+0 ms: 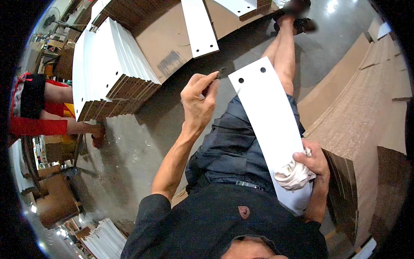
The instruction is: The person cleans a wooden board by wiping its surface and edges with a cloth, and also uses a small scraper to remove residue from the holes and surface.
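A long white panel (267, 116) with two dark round holes near its far end slants across my front, over my shorts. My right hand (317, 159) is closed around a crumpled off-white cloth (293, 176) and presses it to the panel's near part, at the right edge. Raised to the left of the panel, my left hand (199, 98) pinches a small dark scrap (221, 72) between thumb and fingertips, apart from the panel. What the scrap is, I cannot make out.
A stack of white panels (114, 69) stands at the left. Another white panel (200, 30) lies on a cardboard-covered surface (161, 36) ahead. Brown boards (345, 116) are piled close on my right. Another person's leg (79, 127) shows at the far left, beyond the concrete floor (125, 159).
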A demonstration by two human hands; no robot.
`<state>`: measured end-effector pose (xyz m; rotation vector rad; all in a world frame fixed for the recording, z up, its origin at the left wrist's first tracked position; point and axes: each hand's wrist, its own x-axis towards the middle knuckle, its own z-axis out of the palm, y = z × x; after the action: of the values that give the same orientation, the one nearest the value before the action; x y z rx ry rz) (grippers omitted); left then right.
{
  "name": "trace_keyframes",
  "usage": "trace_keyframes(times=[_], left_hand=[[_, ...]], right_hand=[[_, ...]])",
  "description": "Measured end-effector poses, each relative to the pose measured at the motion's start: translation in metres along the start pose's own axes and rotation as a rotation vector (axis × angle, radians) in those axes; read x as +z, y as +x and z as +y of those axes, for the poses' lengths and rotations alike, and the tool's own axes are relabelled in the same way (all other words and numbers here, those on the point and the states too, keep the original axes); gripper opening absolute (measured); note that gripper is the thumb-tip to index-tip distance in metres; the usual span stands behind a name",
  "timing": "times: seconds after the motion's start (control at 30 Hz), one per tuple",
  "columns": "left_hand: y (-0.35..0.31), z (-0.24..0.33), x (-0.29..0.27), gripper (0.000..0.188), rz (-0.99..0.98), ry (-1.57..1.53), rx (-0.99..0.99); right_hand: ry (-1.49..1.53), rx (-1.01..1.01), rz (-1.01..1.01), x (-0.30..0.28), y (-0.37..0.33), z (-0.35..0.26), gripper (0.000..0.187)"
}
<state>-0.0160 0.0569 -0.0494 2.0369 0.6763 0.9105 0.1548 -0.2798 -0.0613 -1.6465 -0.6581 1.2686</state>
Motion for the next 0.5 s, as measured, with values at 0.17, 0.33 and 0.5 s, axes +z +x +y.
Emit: trace_keyframes(times=[0.17, 0.33, 0.5], left_hand=[[-0.007, -0.003, 0.016, 0.020, -0.066, 0.087, 0.118], [-0.016, -0.018, 0.025, 0.016, -0.098, 0.159, 0.329], [0.003, -0.033, 0.017, 0.016, 0.011, 0.162, 0.088]], right_hand=[[-0.072, 0.000, 0.032, 0.005, -0.005, -0.008, 0.042], [-0.089, 0.002, 0.024, 0.006, -0.004, -0.010, 0.046], [-0.049, 0.017, 0.008, 0.006, -0.006, -0.008, 0.047]])
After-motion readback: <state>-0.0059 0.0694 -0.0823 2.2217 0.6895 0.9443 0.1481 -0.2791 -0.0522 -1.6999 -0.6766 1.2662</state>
